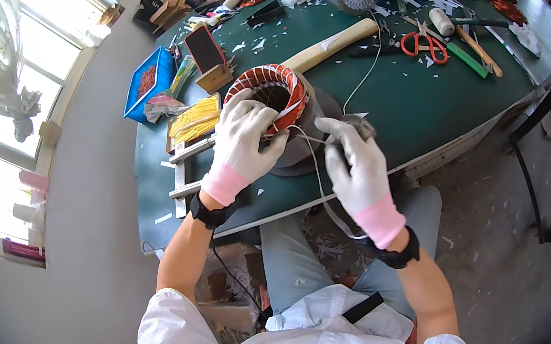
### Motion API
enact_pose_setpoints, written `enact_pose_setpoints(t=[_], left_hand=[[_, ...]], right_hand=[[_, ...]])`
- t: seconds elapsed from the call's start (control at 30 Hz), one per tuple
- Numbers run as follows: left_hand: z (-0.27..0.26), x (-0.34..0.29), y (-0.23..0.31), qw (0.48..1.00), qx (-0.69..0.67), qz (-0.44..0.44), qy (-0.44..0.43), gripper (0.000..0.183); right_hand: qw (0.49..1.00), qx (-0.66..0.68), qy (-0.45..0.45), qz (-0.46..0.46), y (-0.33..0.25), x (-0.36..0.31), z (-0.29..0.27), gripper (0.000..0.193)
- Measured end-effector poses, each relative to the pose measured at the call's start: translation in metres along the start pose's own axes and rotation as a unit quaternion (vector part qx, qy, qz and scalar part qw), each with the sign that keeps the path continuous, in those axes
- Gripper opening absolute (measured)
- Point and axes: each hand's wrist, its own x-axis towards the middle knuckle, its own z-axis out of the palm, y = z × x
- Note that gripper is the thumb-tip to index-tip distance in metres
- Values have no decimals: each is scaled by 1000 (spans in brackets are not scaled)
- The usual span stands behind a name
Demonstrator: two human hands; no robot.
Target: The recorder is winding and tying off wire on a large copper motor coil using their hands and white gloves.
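A motor stator (305,123) stands on the green table, with a ring of orange-red copper winding (293,89) at its open end. White lacing is wrapped around that ring at intervals. My left hand (247,132), in a white glove with a pink cuff, grips the near left side of the winding, its fingers curled over the rim. To the right of the stator, my right hand (356,163), gloved alike, has its fingers bent around a white cord (322,182). The cord runs from the winding to that hand, and a length hangs below the table edge. A dark grey patch at its fingertips is unclear.
Behind the stator lies a wooden mallet (330,43). Red-handled scissors (424,45), a hammer (477,49) and a green-handled tool (467,60) lie at the far right. On the left are a blue bin (149,84), yellow strips (196,120) and metal bars (183,169).
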Motion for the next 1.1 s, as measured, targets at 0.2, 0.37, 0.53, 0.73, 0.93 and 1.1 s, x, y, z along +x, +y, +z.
enact_pose_setpoints(t=[0.2, 0.37, 0.53, 0.73, 0.93, 1.1], left_hand=[[1, 4, 4, 999, -33, -12, 3, 26], [0, 6, -8, 999, 6, 22, -41, 22], [-9, 11, -2, 992, 103, 21, -68, 34], [-12, 9, 5, 984, 173, -31, 10, 81], [9, -2, 16, 966, 219, -46, 127, 85], [7, -16, 11, 993, -47, -87, 67, 43]], right_hand=[[982, -175, 27, -72, 14, 4, 33, 53], [958, -282, 19, -47, -1, 13, 66, 64], [968, 196, 74, 139, 3, -9, 51, 47], [676, 533, -293, 417, 4, -4, -26, 23], [975, 75, -133, -163, -13, 80, 38, 21], [979, -13, -122, 163, 18, -26, -52, 22]])
